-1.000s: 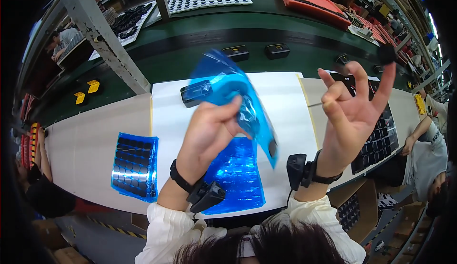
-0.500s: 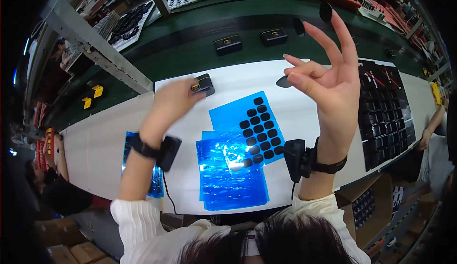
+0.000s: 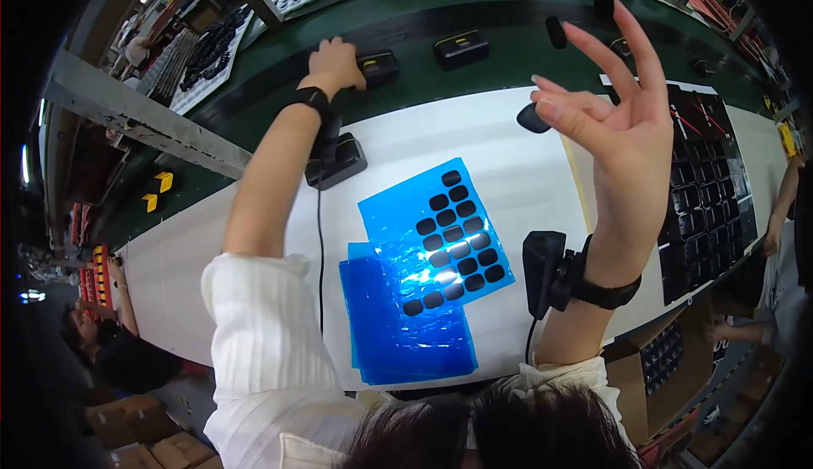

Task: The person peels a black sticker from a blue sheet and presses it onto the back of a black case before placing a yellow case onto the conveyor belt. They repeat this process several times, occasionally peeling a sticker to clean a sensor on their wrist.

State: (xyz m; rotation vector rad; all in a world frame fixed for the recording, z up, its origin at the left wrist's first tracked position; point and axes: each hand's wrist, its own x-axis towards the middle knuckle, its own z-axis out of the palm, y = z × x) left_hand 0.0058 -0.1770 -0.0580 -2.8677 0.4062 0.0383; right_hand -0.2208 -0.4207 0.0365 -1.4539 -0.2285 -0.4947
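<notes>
My left hand (image 3: 336,64) reaches far forward over the green belt and grips the left end of a small black case (image 3: 378,68) with a yellow mark. My right hand (image 3: 625,122) is raised on the right, pinching a thin black rounded pad (image 3: 532,118) between thumb and a finger. Two more black pads, one upright pad (image 3: 556,32) and one higher pad (image 3: 604,1), cling to its outstretched fingertips. On the white table, a blue film sheet (image 3: 385,206) carries rows of black pads. Another black case (image 3: 340,162) sits beside my left forearm, partly hidden by the wrist device.
A further black case (image 3: 462,49) stands on the green belt (image 3: 254,71). More blue sheets (image 3: 415,350) lie nearest me. A black tray (image 3: 707,198) with compartments lies right. A metal post (image 3: 144,118) rises left. Other people work at both sides; an open carton (image 3: 677,376) is lower right.
My left hand has left the case on the white table and moved forward to one on the belt. My right hand has shifted slightly right, pads still on its fingers.
</notes>
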